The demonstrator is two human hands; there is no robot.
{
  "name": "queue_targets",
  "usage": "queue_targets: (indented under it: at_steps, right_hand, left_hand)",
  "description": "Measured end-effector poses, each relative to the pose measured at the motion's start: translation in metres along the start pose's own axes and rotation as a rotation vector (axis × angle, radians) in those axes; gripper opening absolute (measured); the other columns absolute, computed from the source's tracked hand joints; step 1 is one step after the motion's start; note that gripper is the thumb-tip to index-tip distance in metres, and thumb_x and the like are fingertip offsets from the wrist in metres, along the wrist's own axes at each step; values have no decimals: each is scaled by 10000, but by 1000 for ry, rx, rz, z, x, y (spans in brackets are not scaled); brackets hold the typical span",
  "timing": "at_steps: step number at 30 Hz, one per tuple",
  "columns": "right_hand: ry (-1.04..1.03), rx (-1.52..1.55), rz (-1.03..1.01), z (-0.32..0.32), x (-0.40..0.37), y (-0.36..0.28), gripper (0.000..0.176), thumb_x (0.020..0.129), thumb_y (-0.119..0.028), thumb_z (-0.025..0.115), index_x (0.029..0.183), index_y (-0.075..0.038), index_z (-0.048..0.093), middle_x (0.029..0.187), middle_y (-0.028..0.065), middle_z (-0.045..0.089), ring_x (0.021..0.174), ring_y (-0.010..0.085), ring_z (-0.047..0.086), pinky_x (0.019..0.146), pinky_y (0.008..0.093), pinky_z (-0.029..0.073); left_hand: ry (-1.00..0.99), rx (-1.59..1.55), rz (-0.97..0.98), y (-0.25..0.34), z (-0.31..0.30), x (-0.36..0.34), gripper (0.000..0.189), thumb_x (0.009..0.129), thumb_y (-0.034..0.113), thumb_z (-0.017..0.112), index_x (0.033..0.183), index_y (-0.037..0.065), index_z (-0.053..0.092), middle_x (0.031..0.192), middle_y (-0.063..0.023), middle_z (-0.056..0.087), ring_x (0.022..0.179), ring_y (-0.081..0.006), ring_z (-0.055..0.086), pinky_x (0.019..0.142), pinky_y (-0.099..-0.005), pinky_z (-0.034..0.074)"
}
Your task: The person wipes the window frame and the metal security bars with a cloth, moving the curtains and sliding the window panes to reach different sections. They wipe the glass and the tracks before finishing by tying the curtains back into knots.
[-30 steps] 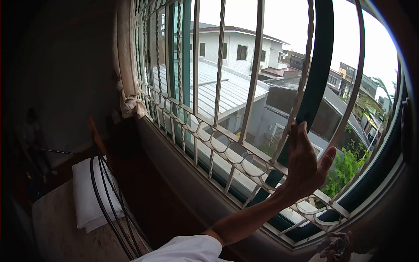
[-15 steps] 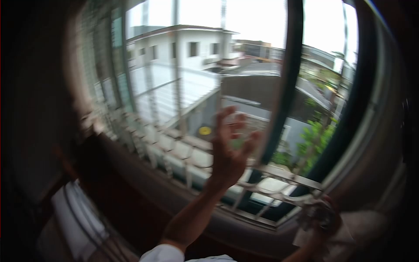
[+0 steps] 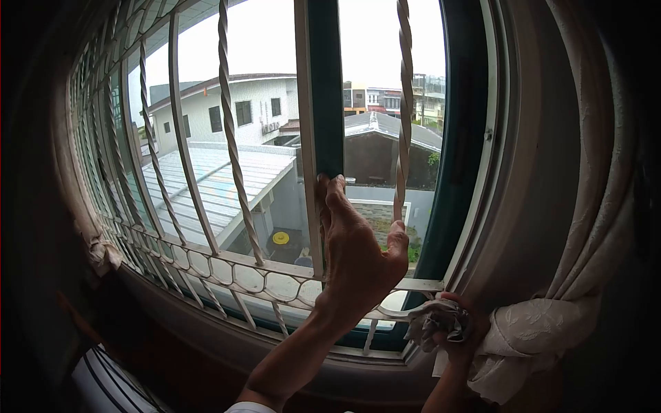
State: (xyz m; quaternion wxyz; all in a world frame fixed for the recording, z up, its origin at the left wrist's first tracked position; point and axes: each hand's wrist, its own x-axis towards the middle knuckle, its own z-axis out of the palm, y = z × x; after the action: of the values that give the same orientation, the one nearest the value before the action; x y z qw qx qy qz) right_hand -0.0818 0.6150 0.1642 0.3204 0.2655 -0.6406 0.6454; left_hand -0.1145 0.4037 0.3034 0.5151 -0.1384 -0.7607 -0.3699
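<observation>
My left hand reaches up to the window's dark green upright, its fingertips at the upright beside a flat white bar. The thumb stands apart from the fingers, near the lower end of a twisted bar. Nothing shows in this hand, though its palm faces away. Lower right, my right hand is closed on a crumpled grey cloth, at the lower right corner of the white grille.
A knotted cream curtain hangs right of the window, and another tied curtain at the left. The wall ledge runs below the grille. Outside are a pale roof, houses and a yellow round thing. A striped item lies lower left.
The view has turned right and steadied. My left hand, earlier raised with spread fingers left of the green upright, is now at it. My right hand still holds the cloth.
</observation>
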Motion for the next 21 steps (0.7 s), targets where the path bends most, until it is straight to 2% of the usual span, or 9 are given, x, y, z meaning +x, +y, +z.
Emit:
queue_targets:
  at_steps: [3, 4, 8, 11, 14, 15, 18, 20, 21]
  right_hand:
    - [-25, -66, 32, -5, -1, -5, 768, 691, -421, 936, 1253, 24, 658, 1057, 104, 740, 968, 157, 713, 888, 292, 557]
    - [-18, -73, 29, -6, -1, -4, 768, 691, -421, 936, 1253, 24, 658, 1057, 104, 740, 968, 157, 713, 888, 292, 557]
    - [-20, -5, 63, -5, -3, 3, 741, 688, -355, 939, 1254, 27, 653, 1083, 111, 732, 999, 176, 711, 911, 312, 564]
    - [-31, -7, 119, -6, -1, -1, 733, 682, -346, 944, 1243, 29, 659, 1071, 113, 735, 994, 176, 714, 918, 317, 566]
    - [8, -17, 121, -6, 2, -4, 721, 670, -330, 953, 1231, 24, 670, 1056, 109, 739, 986, 174, 716, 920, 315, 565]
    - [14, -7, 117, -4, 2, -3, 718, 663, -327, 957, 1226, 18, 676, 1047, 103, 742, 980, 173, 718, 919, 314, 565]
    - [32, 31, 116, -6, -1, 3, 718, 664, -312, 954, 1246, 0, 674, 1076, 98, 739, 995, 182, 716, 933, 322, 562]
    - [-63, 44, 93, -9, -1, 1, 694, 730, -237, 919, 1313, -1, 626, 1152, 113, 718, 1056, 193, 699, 961, 333, 553]
    - [-53, 177, 187, -6, -3, 0, 714, 719, -252, 918, 1307, 22, 620, 1160, 126, 714, 1067, 198, 694, 971, 344, 550]
  left_hand:
    - [141, 120, 33, 2, 9, -1, 696, 849, 110, 643, 1426, -117, 326, 1369, -409, 446, 1353, -524, 449, 1166, -530, 325]
    - [176, 39, 16, -5, 3, -3, 535, 861, 121, 627, 1338, -68, 476, 1275, -319, 575, 1247, -410, 582, 1096, -491, 423]
    - [483, -89, -152, -35, -22, 2, 295, 923, 122, 582, 1172, -36, 588, 1130, -211, 666, 1020, -273, 676, 796, -373, 525]
    - [402, -120, -277, -65, -24, 19, 269, 1001, 215, 541, 1146, 2, 620, 1058, -152, 705, 879, -177, 696, 675, -277, 520]
    - [244, -283, -276, -80, -39, 28, 399, 1039, 345, 498, 1215, 0, 591, 943, -146, 731, 797, -163, 702, 681, -284, 532]
    - [201, -567, -307, -74, -43, 28, 496, 1041, 427, 486, 1260, -11, 565, 878, -146, 743, 779, -170, 717, 688, -284, 543]
    - [195, -476, -259, -79, -43, 26, 557, 1035, 445, 484, 1308, -34, 560, 945, -145, 753, 833, -187, 743, 734, -296, 574]
    - [227, -777, -287, -100, -49, 23, 526, 1037, 422, 491, 1311, -15, 593, 933, -157, 742, 869, -196, 724, 772, -307, 542]
    - [147, -836, -276, -126, -56, 24, 526, 1051, 414, 448, 1346, -1, 579, 1094, -187, 728, 936, -231, 731, 825, -335, 547]
